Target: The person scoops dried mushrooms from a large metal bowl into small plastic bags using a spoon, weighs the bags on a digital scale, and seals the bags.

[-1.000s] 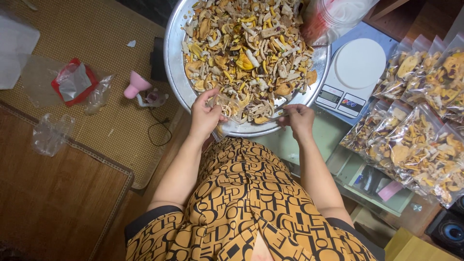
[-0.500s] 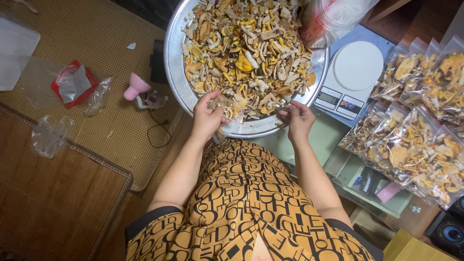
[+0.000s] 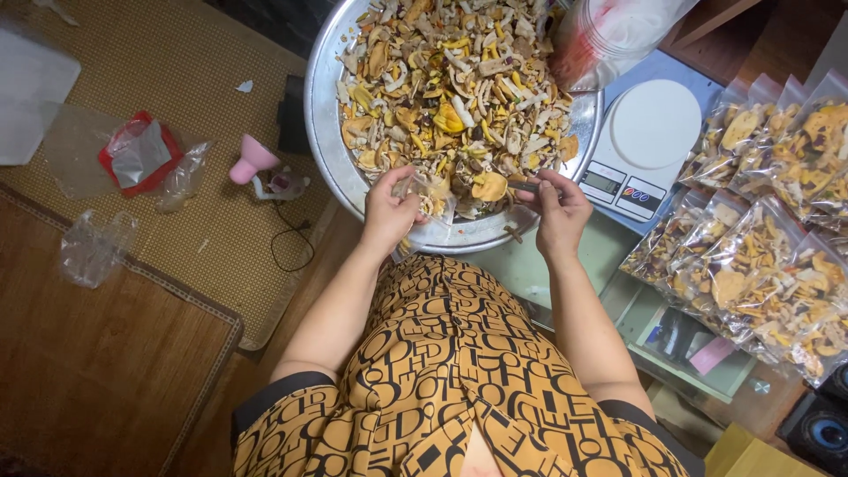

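We see clear sealed bags of dried pieces (image 3: 760, 256) stacked right of the white kitchen scale (image 3: 640, 146), whose small grey screen (image 3: 599, 182) faces us; a red-edged packet (image 3: 139, 155) lies far left.

Both forearms reach forward, bare from the elbows, roughly parallel. Left hand (image 3: 389, 208) curls with fingers bent inward, thumb tucked toward them. Right hand (image 3: 558, 209) sits level with it, fingers pinched together, knuckles up, wrists slightly bent.
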